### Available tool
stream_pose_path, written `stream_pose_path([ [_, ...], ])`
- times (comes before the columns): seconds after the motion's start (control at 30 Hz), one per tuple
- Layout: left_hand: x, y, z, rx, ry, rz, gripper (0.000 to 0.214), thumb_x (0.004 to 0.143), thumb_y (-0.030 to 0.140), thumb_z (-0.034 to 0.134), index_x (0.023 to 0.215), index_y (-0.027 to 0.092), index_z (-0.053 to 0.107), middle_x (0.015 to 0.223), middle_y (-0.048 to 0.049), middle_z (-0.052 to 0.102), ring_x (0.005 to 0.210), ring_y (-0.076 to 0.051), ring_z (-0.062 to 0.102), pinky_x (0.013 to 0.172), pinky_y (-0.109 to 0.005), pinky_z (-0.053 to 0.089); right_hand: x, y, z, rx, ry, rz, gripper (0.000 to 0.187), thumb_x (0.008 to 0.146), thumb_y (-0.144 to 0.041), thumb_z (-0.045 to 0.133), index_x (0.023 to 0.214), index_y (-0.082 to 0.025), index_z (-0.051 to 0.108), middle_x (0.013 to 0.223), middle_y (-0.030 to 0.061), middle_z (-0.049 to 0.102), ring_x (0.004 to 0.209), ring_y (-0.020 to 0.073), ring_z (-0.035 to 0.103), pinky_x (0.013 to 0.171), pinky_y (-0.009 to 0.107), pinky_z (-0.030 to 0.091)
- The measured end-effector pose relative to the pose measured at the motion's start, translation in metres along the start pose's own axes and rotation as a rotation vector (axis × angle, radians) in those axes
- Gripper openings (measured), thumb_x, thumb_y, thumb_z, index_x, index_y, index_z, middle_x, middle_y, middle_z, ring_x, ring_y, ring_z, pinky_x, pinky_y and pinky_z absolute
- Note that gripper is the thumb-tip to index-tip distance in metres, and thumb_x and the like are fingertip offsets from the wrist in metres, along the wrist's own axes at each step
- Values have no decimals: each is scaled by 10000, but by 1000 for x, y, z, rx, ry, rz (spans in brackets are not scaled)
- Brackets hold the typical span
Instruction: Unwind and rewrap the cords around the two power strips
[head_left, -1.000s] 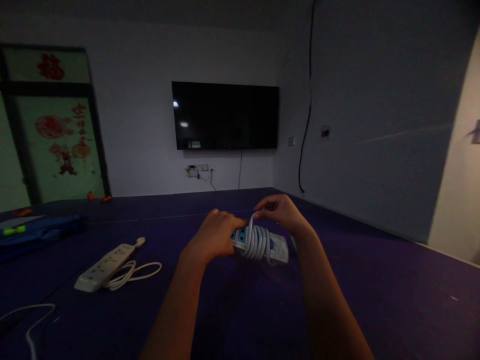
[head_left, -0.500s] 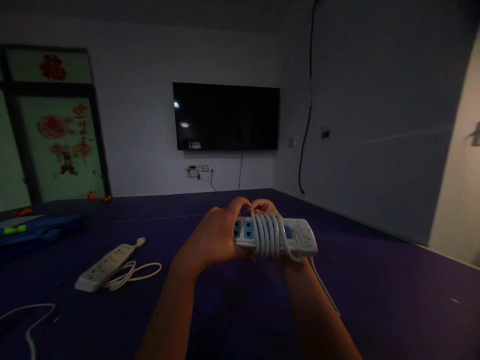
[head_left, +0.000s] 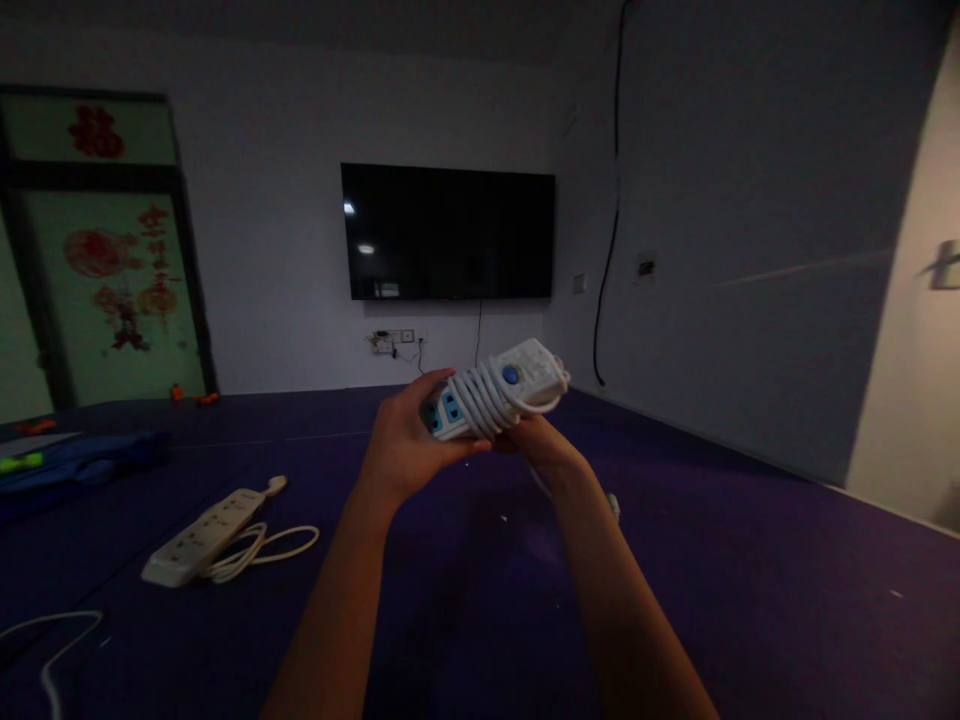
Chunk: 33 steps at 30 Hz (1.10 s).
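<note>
Above the purple floor, a white power strip [head_left: 534, 366] with blue sockets and a round blue button is tilted, its right end raised. Its white cord [head_left: 480, 398] is wound several times around the middle. My left hand [head_left: 405, 435] is closed around the strip's left end, thumb on the lower side. Beneath the strip, my right hand [head_left: 544, 442] is at the cord, its fingers mostly hidden by the strip and the coils. A loose length of cord hangs below this hand, with what looks like its plug [head_left: 614, 508] beside my right forearm.
A second white power strip [head_left: 202, 535] lies on the floor at left with its cord loosely looped. Another white cable [head_left: 56, 655] is at the lower left. Dark blue cloth [head_left: 105, 458] lies farther back. A television [head_left: 450, 232] hangs on the far wall.
The wrapped power strip has moved up and left and tilted, right end higher. My right hand has gone from the top of the coils to underneath the strip.
</note>
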<state>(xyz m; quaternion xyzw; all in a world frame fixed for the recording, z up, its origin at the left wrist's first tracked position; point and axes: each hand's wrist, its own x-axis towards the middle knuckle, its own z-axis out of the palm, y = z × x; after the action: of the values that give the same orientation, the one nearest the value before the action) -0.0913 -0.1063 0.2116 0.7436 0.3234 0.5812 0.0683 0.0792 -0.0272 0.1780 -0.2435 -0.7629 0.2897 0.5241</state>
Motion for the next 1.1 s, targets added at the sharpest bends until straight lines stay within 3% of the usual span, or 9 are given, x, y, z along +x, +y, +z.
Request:
stream_pose_path([
  [0.17, 7, -14, -6, 47, 277, -117, 700, 484, 352, 822, 1110, 146, 587, 1011, -102, 673, 910, -239, 644, 813, -380, 513, 4, -25, 17, 218, -198, 202, 293, 786, -429, 547, 865, -147, 547, 524, -66, 449, 379, 33, 279, 373, 169, 187],
  [0.33, 10, -24, -17, 62, 482, -208, 692, 487, 364, 814, 1100, 129, 594, 946, -97, 679, 832, -230, 654, 750, -359, 522, 6, -32, 30, 153, -295, 242, 197, 849, -305, 475, 864, -127, 560, 527, -60, 483, 378, 31, 309, 382, 175, 195],
  [0.5, 9, -33, -34, 172, 657, -253, 733, 457, 374, 822, 1109, 127, 597, 926, -91, 682, 818, -229, 647, 740, -354, 512, 5, -35, 31, -37, -334, 199, 245, 884, -264, 438, 963, -111, 612, 506, -61, 466, 402, 48, 332, 417, 190, 229],
  [0.63, 7, -43, -44, 204, 658, -277, 744, 436, 394, 825, 1093, 131, 597, 912, -88, 681, 791, -226, 647, 695, -338, 512, 4, -45, 33, -258, -262, 80, 255, 894, -272, 436, 794, -128, 622, 512, -49, 460, 458, 65, 380, 468, 200, 264],
  [0.77, 5, -45, -46, 269, 610, -285, 744, 427, 379, 829, 1090, 145, 588, 915, -85, 682, 799, -226, 647, 707, -338, 508, 2, -56, 36, -515, -153, -57, 336, 898, -258, 437, 589, -151, 516, 501, -41, 432, 484, 71, 384, 500, 214, 243],
  [0.9, 5, -44, -41, 343, 554, -334, 780, 431, 369, 832, 1129, 154, 557, 934, -85, 683, 839, -231, 646, 739, -337, 496, -3, -66, 38, -799, -27, -152, 279, 889, -276, 461, 654, -167, 566, 548, -26, 478, 508, 81, 389, 524, 241, 203],
  [1.1, 6, -38, -25, 549, 525, -327, 648, 555, 369, 770, 1140, 218, 534, 972, -70, 683, 911, -255, 641, 773, -360, 463, -11, -82, 46, -1079, -4, -203, 273, 869, -315, 489, 673, -173, 616, 598, 16, 585, 545, 112, 472, 517, 270, 169],
])
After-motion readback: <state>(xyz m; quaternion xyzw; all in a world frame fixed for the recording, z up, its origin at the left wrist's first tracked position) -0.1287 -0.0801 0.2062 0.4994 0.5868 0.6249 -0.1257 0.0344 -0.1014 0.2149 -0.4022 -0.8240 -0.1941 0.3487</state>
